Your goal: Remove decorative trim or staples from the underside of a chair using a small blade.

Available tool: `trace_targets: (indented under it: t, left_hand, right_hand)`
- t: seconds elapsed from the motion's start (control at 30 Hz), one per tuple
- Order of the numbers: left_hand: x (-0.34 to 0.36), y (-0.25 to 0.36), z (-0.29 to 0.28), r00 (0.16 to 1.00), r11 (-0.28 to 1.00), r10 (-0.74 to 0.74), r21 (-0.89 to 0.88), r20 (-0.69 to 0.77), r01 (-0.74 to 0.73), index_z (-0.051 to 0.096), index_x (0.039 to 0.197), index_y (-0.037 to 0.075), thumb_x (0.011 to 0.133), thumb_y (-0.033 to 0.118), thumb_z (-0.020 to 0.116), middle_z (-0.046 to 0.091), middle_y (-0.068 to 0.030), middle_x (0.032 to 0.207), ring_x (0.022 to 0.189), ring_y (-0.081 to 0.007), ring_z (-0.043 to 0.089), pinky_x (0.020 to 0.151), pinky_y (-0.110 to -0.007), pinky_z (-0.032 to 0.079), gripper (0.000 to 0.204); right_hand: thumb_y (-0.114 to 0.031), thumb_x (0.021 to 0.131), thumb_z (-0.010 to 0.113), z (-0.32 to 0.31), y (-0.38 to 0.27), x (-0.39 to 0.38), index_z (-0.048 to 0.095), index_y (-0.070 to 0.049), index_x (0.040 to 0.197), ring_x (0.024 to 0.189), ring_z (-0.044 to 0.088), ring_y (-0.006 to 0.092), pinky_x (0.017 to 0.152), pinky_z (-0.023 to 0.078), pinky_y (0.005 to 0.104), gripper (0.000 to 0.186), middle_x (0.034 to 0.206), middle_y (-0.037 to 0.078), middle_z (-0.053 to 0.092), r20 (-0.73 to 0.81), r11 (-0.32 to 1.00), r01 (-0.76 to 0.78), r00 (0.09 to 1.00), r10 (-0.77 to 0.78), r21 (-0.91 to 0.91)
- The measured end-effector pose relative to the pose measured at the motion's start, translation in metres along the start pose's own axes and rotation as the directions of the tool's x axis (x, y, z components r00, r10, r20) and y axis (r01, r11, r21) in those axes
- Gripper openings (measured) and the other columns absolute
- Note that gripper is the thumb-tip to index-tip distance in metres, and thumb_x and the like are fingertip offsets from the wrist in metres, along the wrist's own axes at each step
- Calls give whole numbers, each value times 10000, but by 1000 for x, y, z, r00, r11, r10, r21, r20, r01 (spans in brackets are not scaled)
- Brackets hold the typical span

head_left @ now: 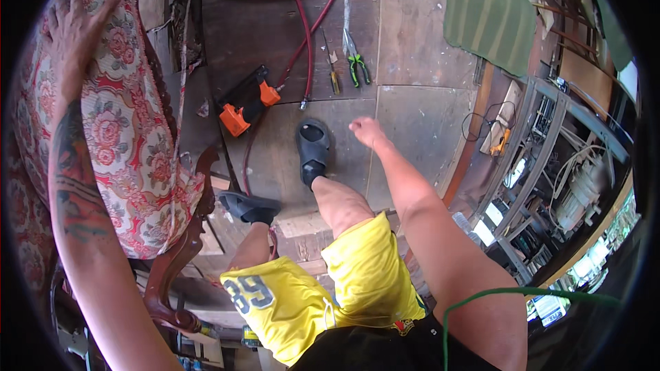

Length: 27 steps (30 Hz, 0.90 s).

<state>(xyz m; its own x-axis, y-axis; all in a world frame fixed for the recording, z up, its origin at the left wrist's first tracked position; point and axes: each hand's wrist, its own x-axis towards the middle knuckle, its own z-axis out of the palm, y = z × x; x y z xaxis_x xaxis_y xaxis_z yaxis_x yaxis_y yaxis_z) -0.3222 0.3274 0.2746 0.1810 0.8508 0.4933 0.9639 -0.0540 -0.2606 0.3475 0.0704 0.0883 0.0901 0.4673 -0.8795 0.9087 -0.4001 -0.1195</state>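
My left hand lies flat with spread fingers on the floral upholstery fabric of a carved wooden seat at the left. The fabric is cream with red and pink flowers. My right hand hangs above the floor planks with its fingers curled in; nothing shows in it. Nearest to it on the floor are a screwdriver and green-handled pliers. An orange and black staple gun lies farther left, close to the seat.
A red air hose loops across the wooden floor. My dark sandals stand between the seat and my right hand. A striped green cloth lies at the far right. Beside it stands a metal shelf frame with cables and clutter.
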Motion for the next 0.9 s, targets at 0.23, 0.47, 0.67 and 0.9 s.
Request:
trace_targets:
  t: [0.23, 0.47, 0.67, 0.9]
  left_hand:
    - [10, 31, -39, 941, 968, -250, 50, 227, 245, 186, 1697, 259, 854, 850, 569, 207, -197, 1736, 1604, -433, 147, 1271, -655, 95, 1098]
    - [22, 28, -70, 904, 950, -309, 48, 295, 309, 215, 1694, 255, 888, 692, 663, 202, -169, 1742, 1609, -386, 161, 1271, -629, 118, 1020]
    - [48, 44, -79, 841, 918, -372, 24, 394, 395, 241, 1687, 244, 864, 594, 739, 214, -165, 1737, 1607, -382, 165, 1281, -612, 123, 1024]
    - [49, 30, -84, 795, 907, -390, 45, 465, 419, 283, 1668, 189, 846, 542, 764, 229, -204, 1715, 1592, -446, 149, 1293, -629, 100, 1016]
  right_hand:
    - [-337, 1006, 685, 22, 24, -121, 760, -45, 1166, 1003, 746, 286, 887, 569, 416, 341, 1062, 149, 788, 199, 909, -145, 978, 71, 392]
    - [-338, 1049, 643, -64, 46, -283, 708, -26, 1041, 713, 658, 157, 610, 528, 331, 319, 844, 58, 698, 425, 774, -433, 874, 235, 462]
    - [-314, 1038, 659, -162, 88, -402, 704, -17, 1095, 686, 647, 166, 596, 552, 327, 306, 863, 61, 685, 401, 574, -624, 781, 479, 530]
    - [-295, 1017, 682, -280, -15, -360, 726, -36, 1193, 734, 667, 132, 627, 565, 294, 316, 920, 44, 709, 238, 659, -527, 844, 481, 536]
